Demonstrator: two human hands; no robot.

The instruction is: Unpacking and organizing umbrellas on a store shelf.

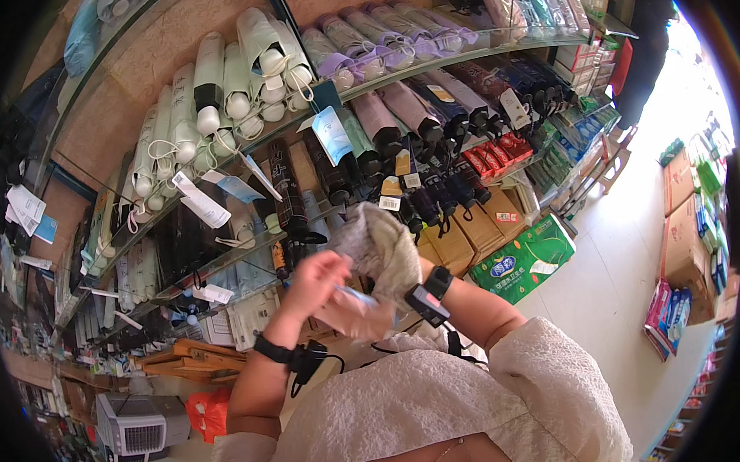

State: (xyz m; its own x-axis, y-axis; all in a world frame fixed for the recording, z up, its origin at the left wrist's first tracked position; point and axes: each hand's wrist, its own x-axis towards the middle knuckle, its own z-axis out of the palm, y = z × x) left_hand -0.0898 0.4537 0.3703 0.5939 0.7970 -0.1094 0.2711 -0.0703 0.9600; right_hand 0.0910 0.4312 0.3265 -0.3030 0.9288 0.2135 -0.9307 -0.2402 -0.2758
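My left hand is raised before the shelf, its fingers curled and blurred. Close by its fingertips and below them is a blurred pinkish item with a pale blue edge; whether the hand grips it cannot be told. A grey, crumpled cloth lies at the end of my right forearm and hides most or all of my right hand. Just beyond the hands, folded umbrellas in dark sleeves lie with their handles towards me. Above them are pale green folded umbrellas with wrist loops, several with hanging tags.
Glass shelf edges run close ahead, with purple umbrellas above. Cardboard boxes and a green tissue pack stand low at right. A grey air cooler, a red bag and folded wooden furniture are at lower left.
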